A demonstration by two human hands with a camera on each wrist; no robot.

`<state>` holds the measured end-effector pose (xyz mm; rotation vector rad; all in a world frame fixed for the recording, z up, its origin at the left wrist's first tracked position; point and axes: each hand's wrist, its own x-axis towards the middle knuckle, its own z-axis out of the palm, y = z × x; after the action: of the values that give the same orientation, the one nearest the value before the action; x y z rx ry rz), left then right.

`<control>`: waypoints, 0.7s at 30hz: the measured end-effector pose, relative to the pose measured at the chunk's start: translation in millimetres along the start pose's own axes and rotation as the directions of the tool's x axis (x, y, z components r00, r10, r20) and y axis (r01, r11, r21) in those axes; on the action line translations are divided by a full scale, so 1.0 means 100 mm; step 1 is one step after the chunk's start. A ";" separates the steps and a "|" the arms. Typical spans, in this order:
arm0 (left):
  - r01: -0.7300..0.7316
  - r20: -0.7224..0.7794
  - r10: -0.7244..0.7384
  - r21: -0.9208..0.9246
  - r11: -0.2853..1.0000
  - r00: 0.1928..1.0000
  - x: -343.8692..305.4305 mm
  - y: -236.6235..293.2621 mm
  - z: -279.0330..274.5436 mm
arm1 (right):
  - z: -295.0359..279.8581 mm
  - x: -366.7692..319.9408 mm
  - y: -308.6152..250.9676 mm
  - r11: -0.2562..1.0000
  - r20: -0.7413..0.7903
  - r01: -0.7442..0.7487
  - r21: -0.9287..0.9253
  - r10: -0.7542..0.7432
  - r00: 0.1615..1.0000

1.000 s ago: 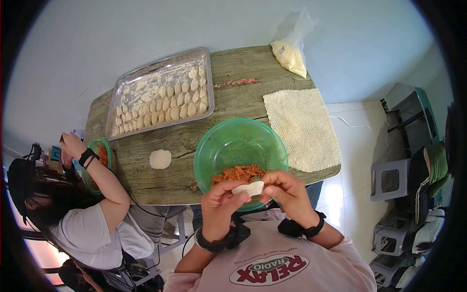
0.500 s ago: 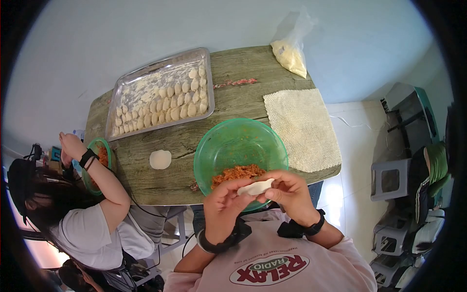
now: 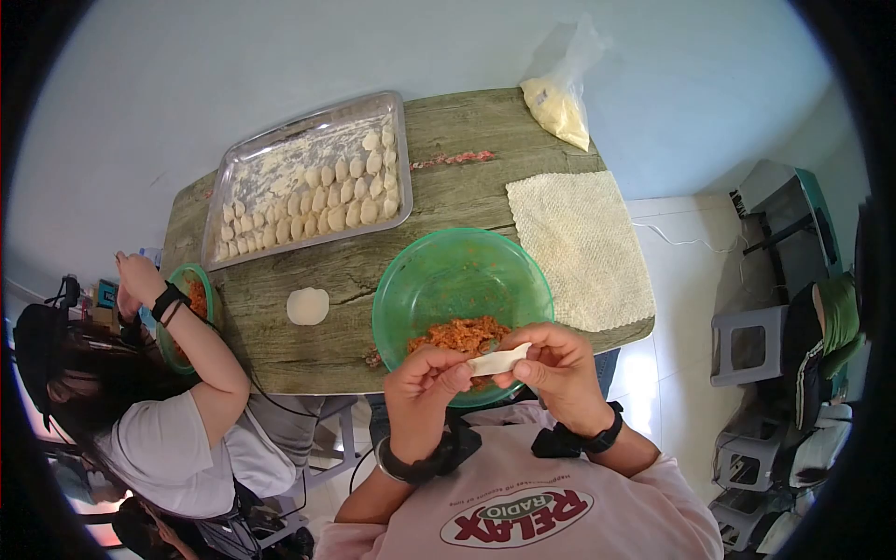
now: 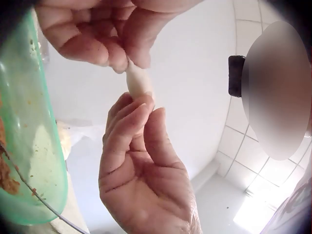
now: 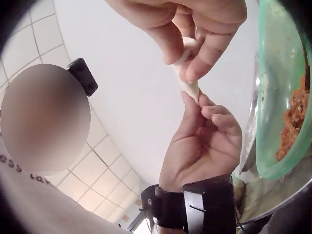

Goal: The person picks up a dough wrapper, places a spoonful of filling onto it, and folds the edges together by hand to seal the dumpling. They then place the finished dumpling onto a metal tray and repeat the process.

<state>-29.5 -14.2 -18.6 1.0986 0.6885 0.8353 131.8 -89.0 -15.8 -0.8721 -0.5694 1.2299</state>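
Both hands hold one pale folded dumpling (image 3: 499, 359) over the near rim of a green plastic bowl (image 3: 420, 271) with orange-red minced filling (image 3: 459, 333). My left hand (image 3: 453, 375) pinches its left end between thumb and fingers. My right hand (image 3: 519, 361) pinches the right end. In the left wrist view the left hand (image 4: 139, 105) comes up from below and the dumpling (image 4: 138, 82) stands between it and the right hand's fingers (image 4: 122, 53). The right wrist view shows the right hand (image 5: 187, 61) above, the dumpling (image 5: 187, 80) and the strapped left hand (image 5: 204, 109) below.
A metal tray (image 3: 403, 159) floured and lined with several dumplings sits at the back left of the wooden table (image 3: 448, 191). A round wrapper (image 3: 307, 305) lies left of the bowl. A woven mat (image 3: 579, 247) and a bagged powder (image 3: 557, 107) lie right. Another person (image 3: 168, 411) sits left with a small green bowl (image 3: 183, 280).
The dumpling has turned from a broad half-moon to a thin edge-on strip between the fingers. Both hands have shifted their pinch slightly along it while staying over the bowl's near rim.
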 end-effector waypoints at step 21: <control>0.041 0.315 -0.001 -0.118 0.992 0.949 0.15 0.18 0.21 | 0.09 0.12 -0.18 0.918 0.199 -0.314 0.243 0.269 0.942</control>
<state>-8.8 -7.7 4.0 1.0795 0.3752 0.6554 138.2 -76.4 3.3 -0.6407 -0.3925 1.6220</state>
